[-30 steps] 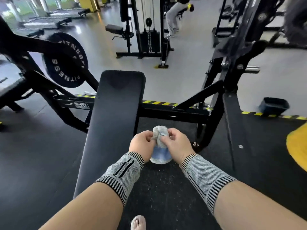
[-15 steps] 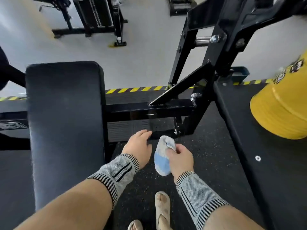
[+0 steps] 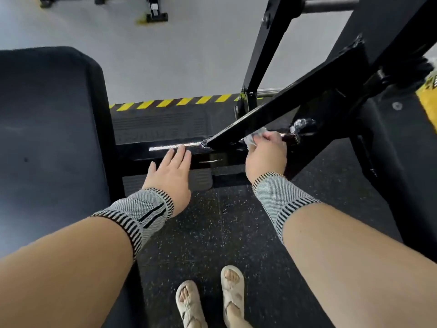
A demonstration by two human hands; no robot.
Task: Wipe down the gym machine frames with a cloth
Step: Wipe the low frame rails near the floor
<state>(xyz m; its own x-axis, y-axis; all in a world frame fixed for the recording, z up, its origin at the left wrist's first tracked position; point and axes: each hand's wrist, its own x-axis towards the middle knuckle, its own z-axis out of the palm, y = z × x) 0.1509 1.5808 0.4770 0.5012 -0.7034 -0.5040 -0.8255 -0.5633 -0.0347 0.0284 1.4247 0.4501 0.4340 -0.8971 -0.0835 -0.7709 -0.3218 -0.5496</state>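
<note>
A black horizontal frame bar (image 3: 220, 157) of the gym machine runs across the middle, met by a slanted black brace (image 3: 283, 110). My right hand (image 3: 266, 155) grips a small pale cloth (image 3: 251, 139) and holds it against the bar just under the brace's lower end. Only a bit of the cloth shows past my fingers. My left hand (image 3: 171, 172) rests on the same bar to the left, its fingers straight and flat.
A black padded bench (image 3: 52, 138) fills the left. Black uprights (image 3: 267, 50) and a plate-loading arm rise at the right, with a chrome peg (image 3: 328, 3) above. Yellow-black hazard tape (image 3: 175, 104) edges the speckled rubber floor. My sandalled feet (image 3: 210, 299) stand below.
I have leaned in and down. My right hand carried the cloth forward from mid-air onto the frame bar. My left hand reached out and settled flat on the bar.
</note>
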